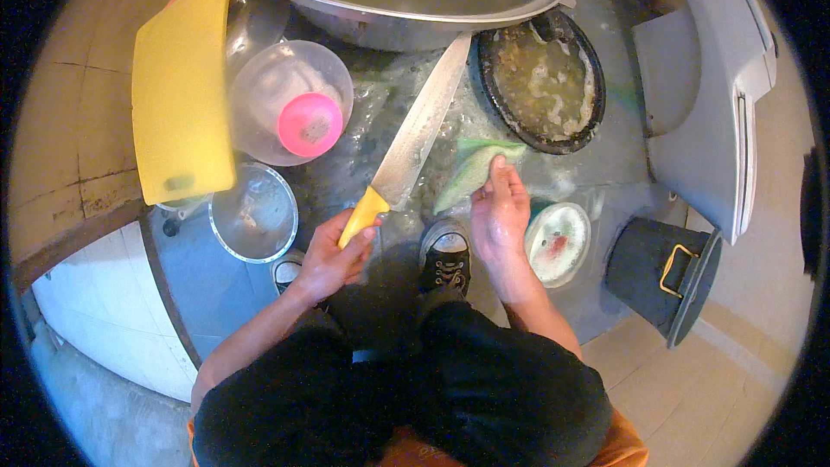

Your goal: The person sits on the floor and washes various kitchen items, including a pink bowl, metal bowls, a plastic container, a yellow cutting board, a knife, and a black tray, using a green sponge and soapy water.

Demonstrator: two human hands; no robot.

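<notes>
My left hand (337,253) grips the yellow handle of a large kitchen knife (425,120), its wet, broad blade slanting up and away to the right. The blade's tip comes close to the rim of a big metal basin (402,29); whether they touch I cannot tell. In my right hand (502,214) a thin green scouring pad (476,168) is pinched between thumb and fingers, to the right of the blade and apart from it. Under both hands the grey floor (389,97) is wet and streaked with suds.
At left stand a yellow cutting board (181,97), a translucent bowl (259,110) holding a pink bowl (310,124), and a clear round container (253,214). To the right are a black pan (541,84) of murky liquid, a white lid-like dish (557,246) and a dark bucket (655,272).
</notes>
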